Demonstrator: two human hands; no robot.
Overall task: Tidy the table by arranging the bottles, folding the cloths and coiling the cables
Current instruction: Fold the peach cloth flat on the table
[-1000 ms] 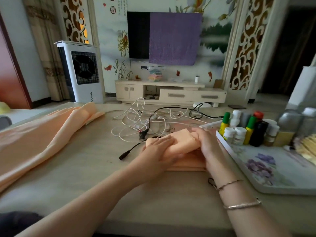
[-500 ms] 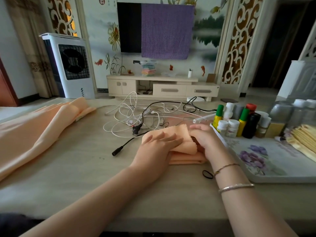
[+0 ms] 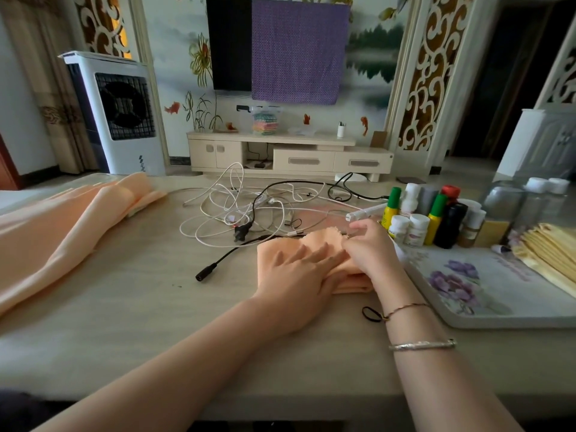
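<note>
L hand (image 3: pixel 299 269) lies flat, palm down, fingers straight and a bit spread, pointing up-right; bare forearm runs in from lower left. R hand (image 3: pixel 367 247) sits just beside it, fingers curled, tips pinching, w/ two bracelets on the wrist and forearm.

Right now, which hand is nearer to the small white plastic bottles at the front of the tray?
Right. The right hand pinches the folded peach cloth just left of the small white plastic bottles. The left hand lies flat on the cloth, farther left.
</note>
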